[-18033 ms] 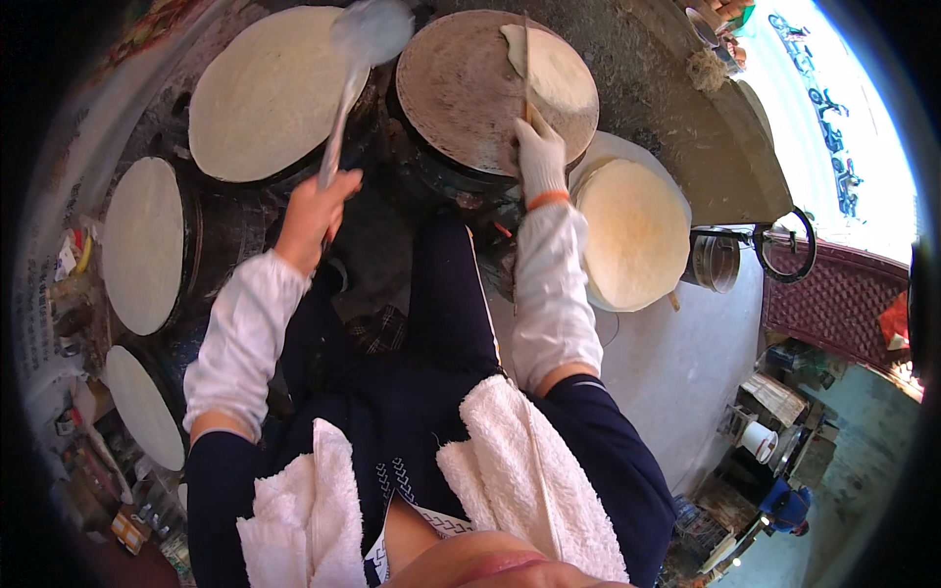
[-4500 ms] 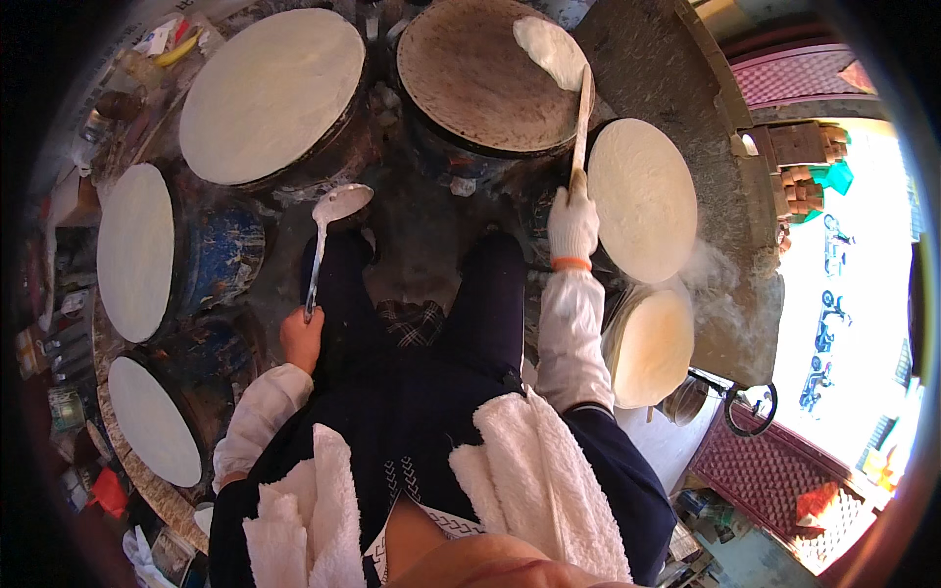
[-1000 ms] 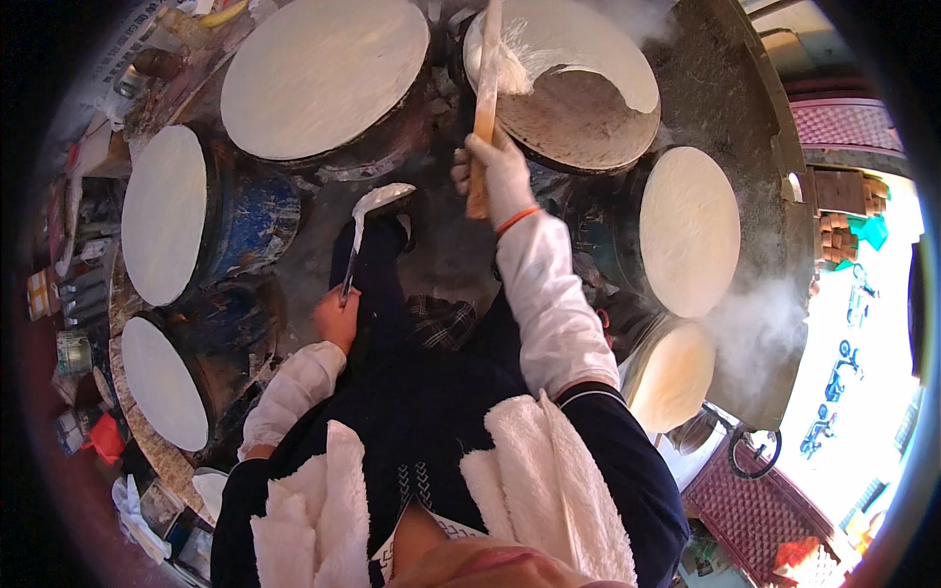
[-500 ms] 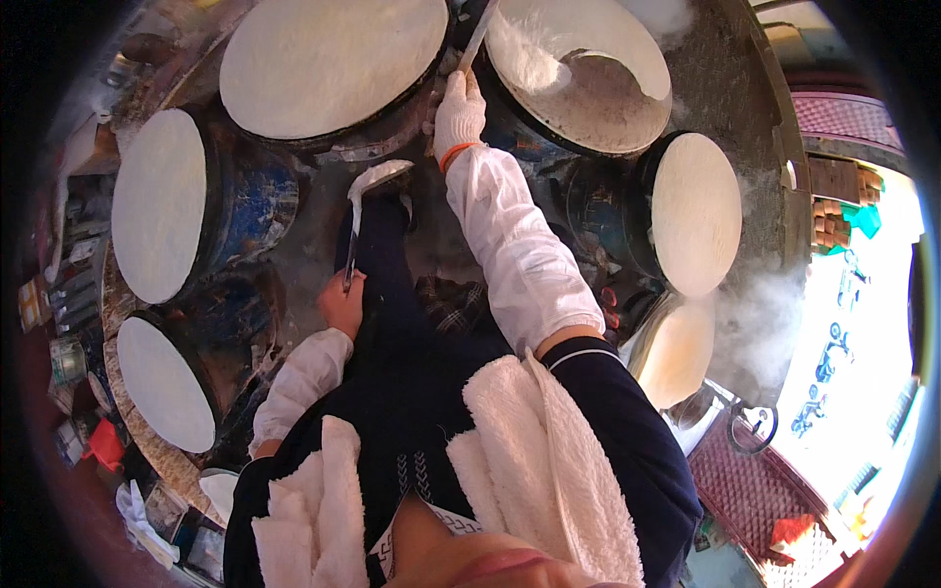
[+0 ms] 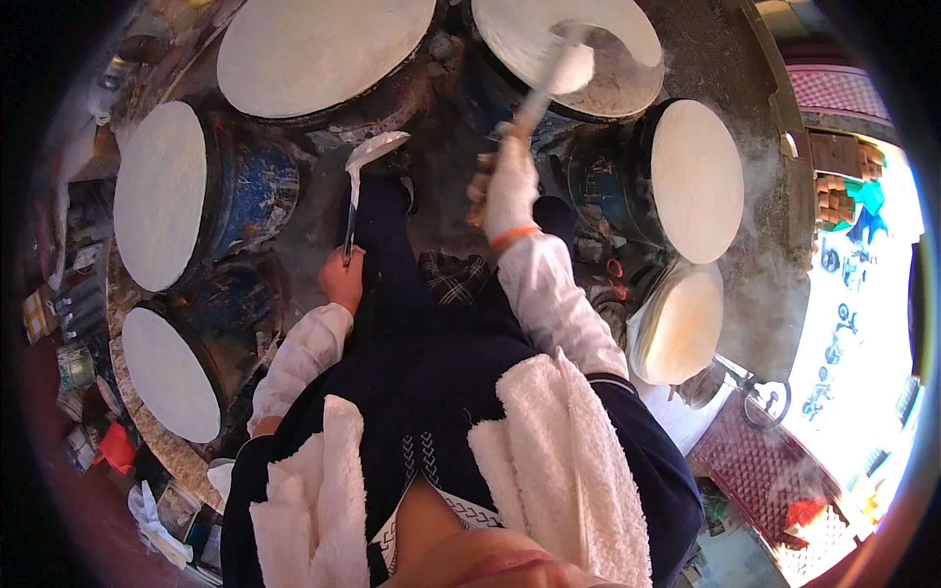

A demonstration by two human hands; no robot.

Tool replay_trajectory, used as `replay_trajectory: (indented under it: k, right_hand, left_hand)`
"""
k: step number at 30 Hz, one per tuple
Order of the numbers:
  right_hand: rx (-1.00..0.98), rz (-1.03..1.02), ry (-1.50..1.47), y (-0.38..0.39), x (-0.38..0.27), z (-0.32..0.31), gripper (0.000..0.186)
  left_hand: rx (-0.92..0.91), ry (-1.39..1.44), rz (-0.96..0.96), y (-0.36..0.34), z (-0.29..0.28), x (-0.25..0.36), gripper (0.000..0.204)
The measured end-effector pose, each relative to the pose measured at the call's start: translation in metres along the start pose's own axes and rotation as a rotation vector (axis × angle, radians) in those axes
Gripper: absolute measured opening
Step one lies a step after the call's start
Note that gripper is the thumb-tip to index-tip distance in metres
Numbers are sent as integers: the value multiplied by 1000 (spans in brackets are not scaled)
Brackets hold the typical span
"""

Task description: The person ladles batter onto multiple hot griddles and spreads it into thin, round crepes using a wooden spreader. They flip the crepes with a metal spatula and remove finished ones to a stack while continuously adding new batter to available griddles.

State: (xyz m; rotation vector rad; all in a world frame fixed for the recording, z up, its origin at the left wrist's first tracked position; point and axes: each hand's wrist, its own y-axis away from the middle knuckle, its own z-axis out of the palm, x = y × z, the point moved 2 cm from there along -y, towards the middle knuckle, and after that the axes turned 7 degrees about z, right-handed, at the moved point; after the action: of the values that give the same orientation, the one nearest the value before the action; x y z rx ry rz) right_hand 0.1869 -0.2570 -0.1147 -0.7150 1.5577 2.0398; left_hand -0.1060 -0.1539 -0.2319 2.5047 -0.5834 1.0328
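My left hand (image 5: 341, 276) is closed on the handle of a batter-coated metal ladle (image 5: 375, 147), held low over my left thigh. My right hand (image 5: 507, 186), in a white knit glove, grips a long, motion-blurred wooden spreader (image 5: 547, 83). Its blade is over the top-right round griddle (image 5: 635, 88), where white batter (image 5: 510, 29) covers much of the plate around a lump of batter and a bare greyish patch at the right. The top-left griddle (image 5: 319, 54) and the right griddle (image 5: 696, 181) each carry a full pale round sheet.
Two more sheet-covered griddles on drums (image 5: 162, 196) (image 5: 172, 377) stand to my left. A stack of pale rounds (image 5: 676, 323) is low right, beside a metal wheel-like ring (image 5: 767, 404). Steam drifts rightward. A bright doorway with scooters is at far right, clutter at far left.
Batter has spread over much more of the top-right griddle. My right hand and spreader went up-left, then swung back right and nearer me. My left hand still holds the ladle.
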Motion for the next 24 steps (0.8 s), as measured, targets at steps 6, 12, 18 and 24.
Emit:
replay_trajectory:
  k: [6, 12, 18, 24]
  right_hand:
    - [-89, -115, 313, -30, 33, -28, 43]
    - [14, -12, 242, -14, -42, -150, 37]
    - [-203, -494, 522, -28, -14, -136, 43]
    - [-61, -417, 589, -44, -46, -228, 47]
  left_hand:
    - [-1, -9, 60, -3, 13, 6, 24]
    - [56, -77, 160, -2, 22, 13, 19]
    - [8, -181, 203, -7, 34, 42, 24]
    - [-5, -180, 246, -5, 45, 47, 24]
